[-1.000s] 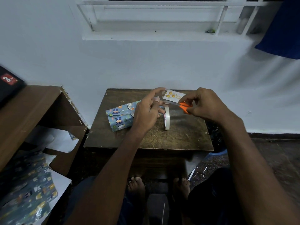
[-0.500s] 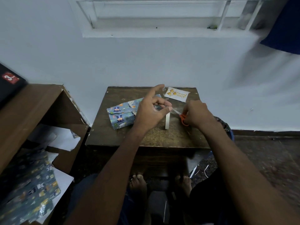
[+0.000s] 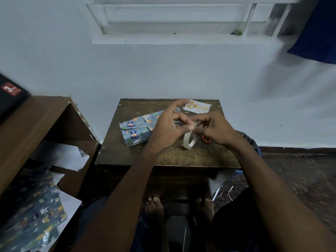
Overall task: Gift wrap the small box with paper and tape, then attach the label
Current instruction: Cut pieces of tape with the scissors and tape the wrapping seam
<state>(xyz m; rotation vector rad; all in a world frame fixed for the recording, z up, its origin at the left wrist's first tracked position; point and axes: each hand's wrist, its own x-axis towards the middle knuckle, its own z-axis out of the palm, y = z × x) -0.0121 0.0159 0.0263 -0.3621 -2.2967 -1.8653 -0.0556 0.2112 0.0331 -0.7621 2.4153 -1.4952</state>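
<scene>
**Patterned paper already round the box; tape and label still to go**

Dark wood is the surface (image 3: 163, 157) we are working on, a small worn top set against the pale wall. On its left half lies the small box (image 3: 135, 130), already covered in blue patterned paper, with flaps at its near end that look folded but loose; we cannot tell whether any tape holds them. So we judge the wrapping itself largely done and the sealing still open.

Our left hand (image 3: 166, 130) and right hand (image 3: 216, 129) meet just right of the box, raised above the surface. The fingers of both are pinched closed on a short strip of clear tape stretched between them, the left thumb and forefinger on one end and the right fingertips on the other. The tape roll (image 3: 189, 141) stands on edge directly below that strip; whether the strip is cut free of it we cannot make out.

The label (image 3: 197, 106), a white card with orange dots and gold script, lies at the far right edge, apart from the box and unattached. Only a sliver of the orange scissors (image 3: 206, 139) shows beneath the right hand.

Left for us, as we judge it: press the strip over the loose flaps, seal any other seams, then fix the label on top.
</scene>
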